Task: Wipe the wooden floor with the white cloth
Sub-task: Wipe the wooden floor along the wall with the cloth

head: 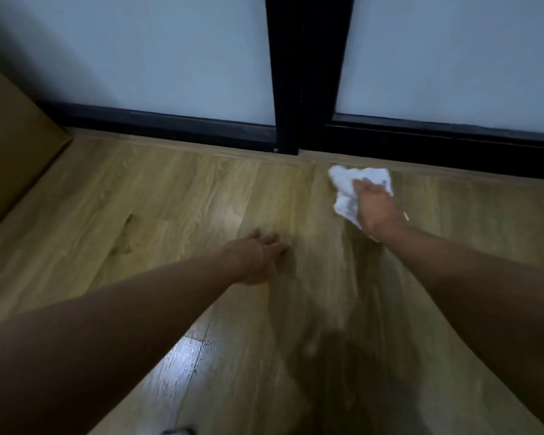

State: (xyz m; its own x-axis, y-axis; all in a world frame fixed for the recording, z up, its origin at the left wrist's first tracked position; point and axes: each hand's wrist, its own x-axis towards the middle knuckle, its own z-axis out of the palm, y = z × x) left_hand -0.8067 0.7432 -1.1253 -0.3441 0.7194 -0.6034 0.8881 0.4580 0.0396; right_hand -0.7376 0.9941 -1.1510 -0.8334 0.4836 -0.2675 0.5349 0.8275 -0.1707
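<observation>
Head view looks down on a wooden floor [176, 196] that runs up to a dark-framed sliding door [291, 73] with 2 pale panels. The right hand [376, 208] presses a crumpled white cloth [347, 186] flat against the boards at the floor's far edge, just short of the door's dark bottom track [170, 124] and a little right of the black centre post. The fingers bunch the fabric under the palm, so the hand is clenched on the cloth rather than merely resting on it. The left hand [258, 259] lies open, palm down on the boards nearer the person and well apart from the cloth, holding nothing; it looks to be propping the body.

The cloth is a loose wad, not a folded pad. Its long axis runs roughly from the far-left corner of the wad, beside the threshold strip, back toward the person and slightly right, passing under the wrist. The free corners stick out toward the door.

A darker streaked band trails from the cloth back toward the person, probably a damp wiped patch, while the boards to the left appear drier. To do this stroke well, the palm should keep even pressure on the wad and travel along the plank grain in overlapping passes, working the strip against the track without snagging the loose corners on it. A cardboard box [16, 146] stands at the left edge of the floor.
</observation>
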